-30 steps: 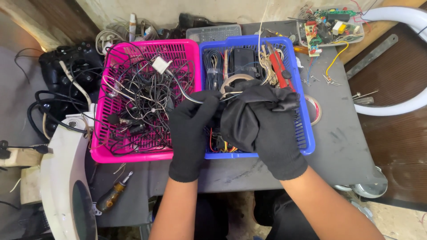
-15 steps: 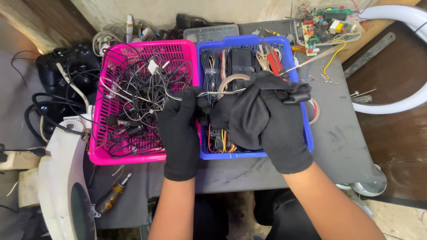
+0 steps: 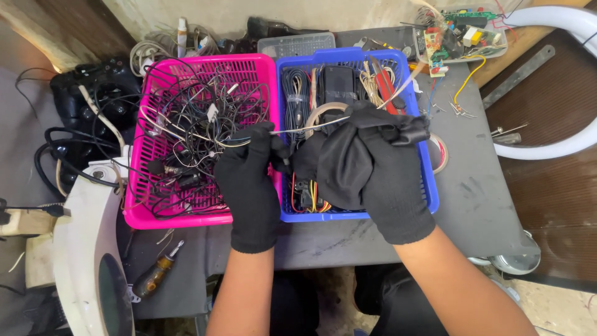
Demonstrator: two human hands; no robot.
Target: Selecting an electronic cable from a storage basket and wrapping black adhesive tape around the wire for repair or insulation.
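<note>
**2 gloved hands draw a wire taut over the baskets**

Both hands wear black gloves. The left hand point(image 3: 254, 180) hovers over the seam between the pink basket point(image 3: 138, 211) and the blue basket point(image 3: 429, 198), its fingers pinched shut on a thin pale wire point(image 3: 311, 128). The right hand point(image 3: 379, 171), to the right over the blue basket, is closed on the same wire at its right end, together with a bunched black cloth point(image 3: 343, 168) that hangs from its grip. The wire runs nearly level between the 2 hands, which sit close together but not touching.

The pink basket holds a tangle of dark cables; the blue one holds bundled wires and a dark box. A screwdriver point(image 3: 157, 275) lies near the left front edge of the grey table point(image 3: 479, 205), and a circuit board point(image 3: 463, 34) sits at the far right.
</note>
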